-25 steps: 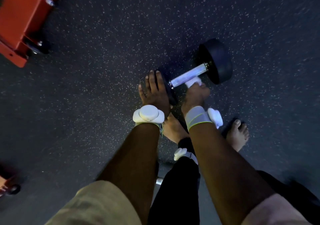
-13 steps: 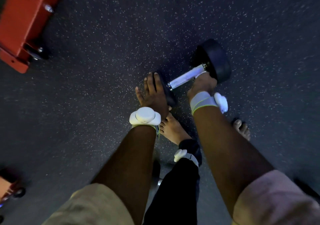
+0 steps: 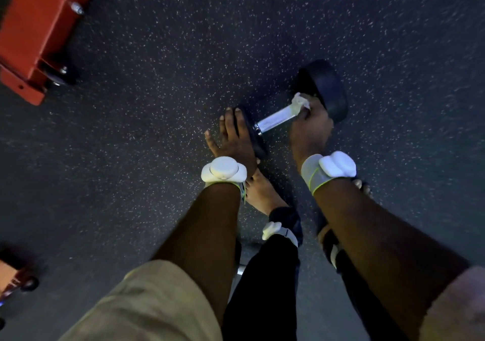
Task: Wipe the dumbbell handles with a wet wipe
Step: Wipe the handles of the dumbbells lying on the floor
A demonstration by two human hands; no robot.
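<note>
floor (image 3: 183, 51): dark grey, white speckles | dumbbell weights (image 3: 330, 88): black | handle (image 3: 275, 118): silver, cross-hatched | wet wipe (image 3: 299, 103): white | frame (image 3: 34, 25): orange-red | wrist devices (image 3: 223, 170): white | trousers (image 3: 262, 288): black | sleeve (image 3: 144, 301): beige

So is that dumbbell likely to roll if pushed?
Probably: the dumbbell has round heads and lies on flat floor. The left hand pressing one end seems to steady it. Likely heavy for its size, given its thick heads.

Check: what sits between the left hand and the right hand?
Head view: the near weight head under the left hand, then bare knurled handle up to the wet wipe that the right hand grips.
</note>
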